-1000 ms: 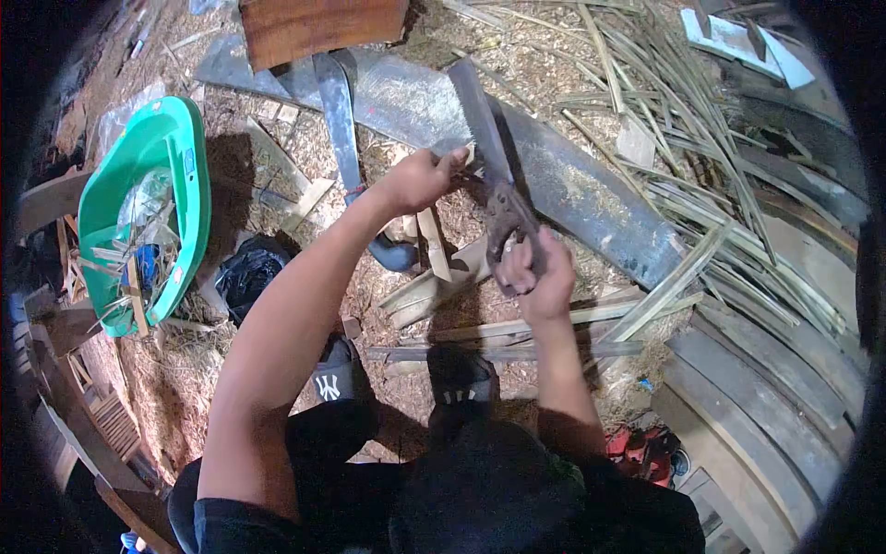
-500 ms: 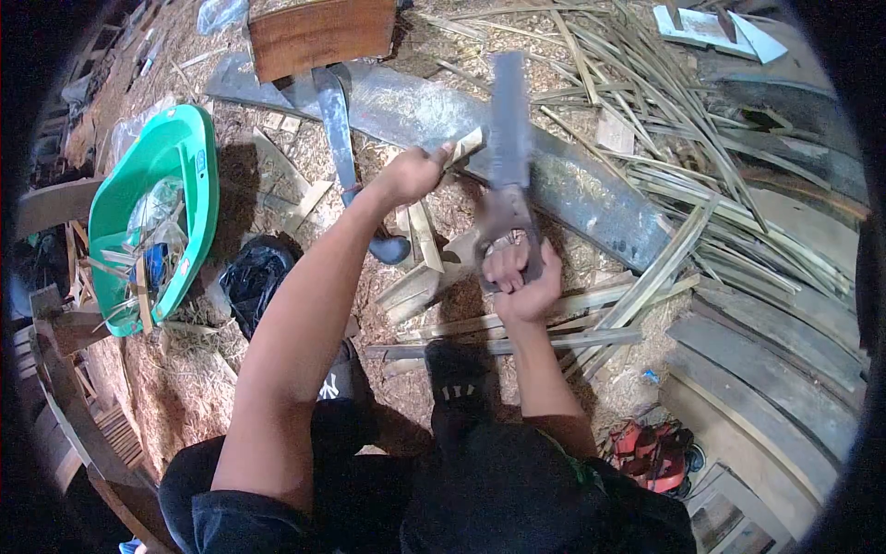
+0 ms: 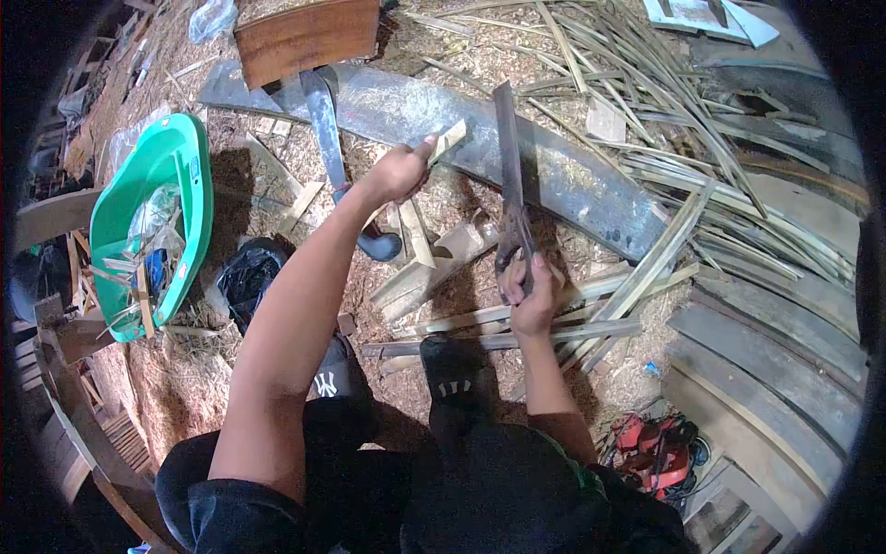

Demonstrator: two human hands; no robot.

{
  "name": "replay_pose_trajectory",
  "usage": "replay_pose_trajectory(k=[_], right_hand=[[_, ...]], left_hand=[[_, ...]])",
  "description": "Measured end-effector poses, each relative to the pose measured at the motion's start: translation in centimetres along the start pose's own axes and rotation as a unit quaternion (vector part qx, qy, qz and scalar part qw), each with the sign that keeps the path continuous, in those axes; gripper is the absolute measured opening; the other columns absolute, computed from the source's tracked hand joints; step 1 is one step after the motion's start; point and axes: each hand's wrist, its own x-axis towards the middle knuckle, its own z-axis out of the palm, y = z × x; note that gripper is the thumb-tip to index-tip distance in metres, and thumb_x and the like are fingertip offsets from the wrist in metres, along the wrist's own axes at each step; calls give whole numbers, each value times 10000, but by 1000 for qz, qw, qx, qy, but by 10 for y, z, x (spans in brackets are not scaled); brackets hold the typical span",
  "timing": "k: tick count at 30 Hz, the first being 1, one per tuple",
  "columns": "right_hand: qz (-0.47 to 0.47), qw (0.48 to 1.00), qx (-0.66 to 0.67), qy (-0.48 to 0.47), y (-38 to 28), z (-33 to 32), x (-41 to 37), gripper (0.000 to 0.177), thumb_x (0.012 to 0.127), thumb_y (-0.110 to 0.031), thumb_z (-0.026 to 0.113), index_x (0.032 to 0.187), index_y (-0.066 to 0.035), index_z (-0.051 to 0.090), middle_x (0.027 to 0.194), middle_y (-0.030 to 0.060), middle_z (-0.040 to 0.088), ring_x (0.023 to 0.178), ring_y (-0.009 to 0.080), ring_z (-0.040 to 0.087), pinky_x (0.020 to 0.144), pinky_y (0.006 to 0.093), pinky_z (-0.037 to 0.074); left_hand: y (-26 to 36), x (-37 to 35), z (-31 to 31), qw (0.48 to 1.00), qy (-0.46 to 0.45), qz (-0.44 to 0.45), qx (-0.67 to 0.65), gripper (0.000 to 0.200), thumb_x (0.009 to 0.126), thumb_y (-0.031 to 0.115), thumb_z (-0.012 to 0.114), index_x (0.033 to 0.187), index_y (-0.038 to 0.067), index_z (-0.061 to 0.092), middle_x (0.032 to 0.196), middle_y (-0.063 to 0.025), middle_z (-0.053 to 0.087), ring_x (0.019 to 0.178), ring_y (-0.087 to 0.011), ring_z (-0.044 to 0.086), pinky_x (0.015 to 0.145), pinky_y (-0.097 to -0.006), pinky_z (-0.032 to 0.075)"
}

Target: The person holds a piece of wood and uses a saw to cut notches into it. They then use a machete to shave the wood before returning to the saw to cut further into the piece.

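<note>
The left hand pinches a short, pale wood piece over the flat grey plank. At its four o'clock, the right hand fists the knife, its long dull blade edge-on. Thin bamboo strips crowd two o'clock.

Rusty machete, short pale wood piece

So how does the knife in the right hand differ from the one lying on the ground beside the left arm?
The held knife is gripped in the right hand, seen nearly edge-on; the lying knife rests flat on the sawdust, untouched, broad face showing. The lying knife's dark handle is exposed; the held knife's is hidden in the fist. Both have long dark blades pointing away from the person.
</note>
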Motion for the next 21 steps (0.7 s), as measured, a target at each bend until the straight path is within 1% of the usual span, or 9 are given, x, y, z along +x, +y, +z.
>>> replay_pose_trajectory(k=[3, 6, 11, 13, 14, 16, 17, 19, 21], right_hand=[[2, 1000, -9, -10, 0, 0, -3, 425, 1047, -337, 485, 724, -62, 472, 538, 19, 398, 451, 112, 371, 445, 278, 292], [9, 1000, -13, 9, 0, -4, -1, 429, 1046, -332, 483, 715, -60, 470, 535, 25, 402, 446, 116, 368, 442, 281, 292], [17, 1000, -4, -17, 2, -15, 2, 444, 1052, -338, 468, 709, -57, 470, 528, 24, 395, 450, 123, 359, 460, 295, 297], [20, 1000, -3, -15, 3, -17, 3, 450, 1054, -344, 465, 706, -59, 466, 527, 24, 393, 452, 125, 358, 463, 296, 296], [22, 1000, -2, -14, 4, -17, 3, 456, 1055, -350, 461, 703, -60, 462, 527, 23, 390, 454, 127, 356, 466, 297, 296], [26, 1000, 3, -16, 8, -20, 3, 459, 1056, -353, 458, 701, -62, 457, 528, 23, 389, 456, 128, 357, 467, 298, 294], [28, 999, 7, -18, 9, -21, 4, 461, 1057, -355, 456, 699, -63, 452, 529, 23, 388, 459, 130, 358, 468, 298, 292], [30, 999, 10, -25, 5, -19, 4, 461, 1057, -354, 456, 700, -62, 453, 528, 24, 387, 458, 131, 359, 471, 298, 294], [31, 999, 14, -31, 4, -20, 4, 460, 1057, -352, 456, 702, -61, 454, 527, 25, 387, 458, 132, 360, 473, 297, 296]], left_hand=[[2, -2, 1, 999, -12, -7, -42, 645, 1089, 553, 373, 711, 56, 534, 538, -19, 470, 417, -144, 412, 423, -344, 323], [4, -3, 0, 998, -12, -16, -54, 641, 1087, 556, 377, 718, 57, 537, 540, -19, 465, 422, -140, 411, 426, -338, 321], [-3, 2, 3, 999, 11, 3, -50, 636, 1081, 567, 383, 743, 56, 553, 552, -15, 463, 427, -137, 413, 428, -333, 321], [-12, 14, 3, 998, 54, 5, -11, 636, 1077, 568, 393, 767, 47, 582, 580, -18, 488, 465, -139, 432, 462, -343, 342], [-19, 18, 4, 998, 55, 3, -10, 636, 1077, 568, 393, 767, 47, 582, 580, -18, 488, 465, -139, 432, 462, -343, 342], [-7, 7, 3, 999, 38, 11, -35, 646, 1072, 573, 399, 790, 32, 609, 625, -34, 526, 538, -144, 461, 524, -352, 370], [-2, 2, 1, 999, 39, 10, -35, 646, 1072, 573, 399, 790, 32, 609, 625, -34, 526, 538, -144, 461, 524, -352, 370], [4, -3, -2, 1000, 18, -16, -17, 654, 1068, 582, 398, 825, 21, 631, 666, -42, 553, 595, -148, 477, 575, -351, 384], [5, -4, -2, 1000, 12, -23, -17, 657, 1066, 588, 394, 830, 22, 630, 670, -42, 551, 602, -152, 478, 577, -351, 383]])
